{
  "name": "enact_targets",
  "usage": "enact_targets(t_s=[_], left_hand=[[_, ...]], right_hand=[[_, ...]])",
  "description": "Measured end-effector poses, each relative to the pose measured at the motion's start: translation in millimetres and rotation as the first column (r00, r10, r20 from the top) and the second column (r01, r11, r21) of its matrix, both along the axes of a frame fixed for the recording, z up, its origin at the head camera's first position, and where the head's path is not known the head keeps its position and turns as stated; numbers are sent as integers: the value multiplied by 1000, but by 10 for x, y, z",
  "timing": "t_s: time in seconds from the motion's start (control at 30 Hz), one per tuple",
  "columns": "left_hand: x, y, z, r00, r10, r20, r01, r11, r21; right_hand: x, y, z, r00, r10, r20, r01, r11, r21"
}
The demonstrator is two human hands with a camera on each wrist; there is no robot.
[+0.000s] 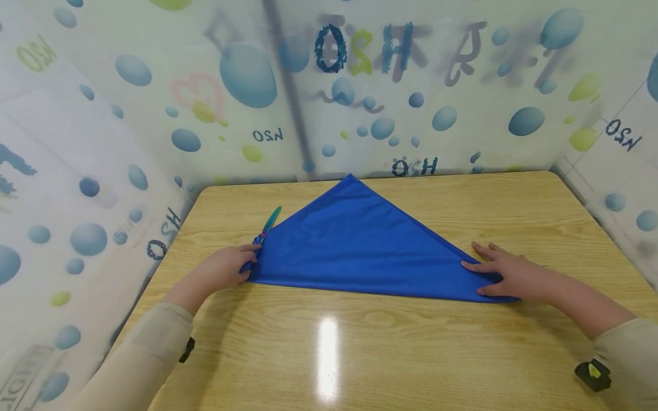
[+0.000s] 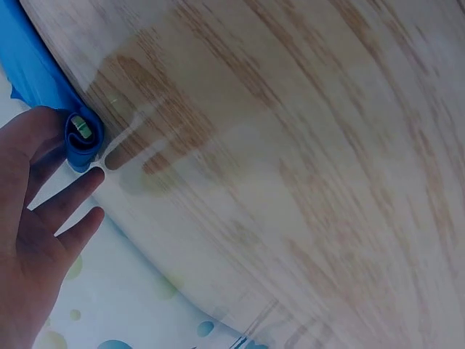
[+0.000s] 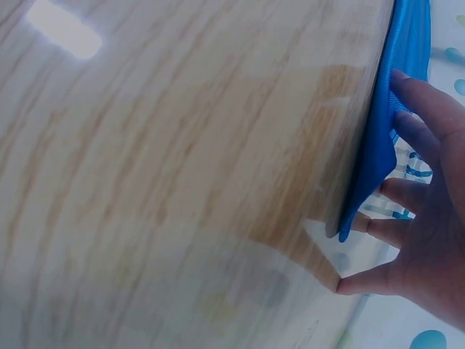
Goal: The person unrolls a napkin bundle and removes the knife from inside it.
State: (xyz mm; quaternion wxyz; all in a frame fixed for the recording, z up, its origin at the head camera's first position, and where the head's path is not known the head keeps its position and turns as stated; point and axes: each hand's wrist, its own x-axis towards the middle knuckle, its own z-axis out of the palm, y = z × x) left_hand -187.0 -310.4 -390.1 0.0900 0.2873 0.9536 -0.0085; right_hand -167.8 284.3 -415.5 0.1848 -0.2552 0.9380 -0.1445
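Note:
A blue cloth (image 1: 354, 245) lies folded into a wide triangle, its peak toward the wall and its long edge toward me. Its left corner is rolled up, with a knife (image 1: 271, 221) showing its teal blade above the roll. The lower part of the knife is hidden in the cloth. In the left wrist view, the roll's end (image 2: 86, 149) wraps a pale green piece (image 2: 81, 127). My left hand (image 1: 226, 268) holds this roll between thumb and fingers. Spread fingers of my right hand (image 1: 506, 271) rest on the cloth's right corner.
Underneath is a light wooden table (image 1: 401, 348), with a bright reflection near its front. A white wall (image 1: 360, 125) printed with blue and green dots and letters stands right behind its far edge. Similar printed surfaces flank both sides.

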Motion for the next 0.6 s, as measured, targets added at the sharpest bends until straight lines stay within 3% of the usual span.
enact_targets(t_s=[0.47,0.6], left_hand=[[2,-78,-46,1000,28,-7,-28,999,38],[15,-72,-35,998,67,2,-67,997,39]], right_hand=[[-3,6,-25,1000,4,-4,-4,1000,1],[0,2,-23,1000,3,-6,-3,1000,-1]])
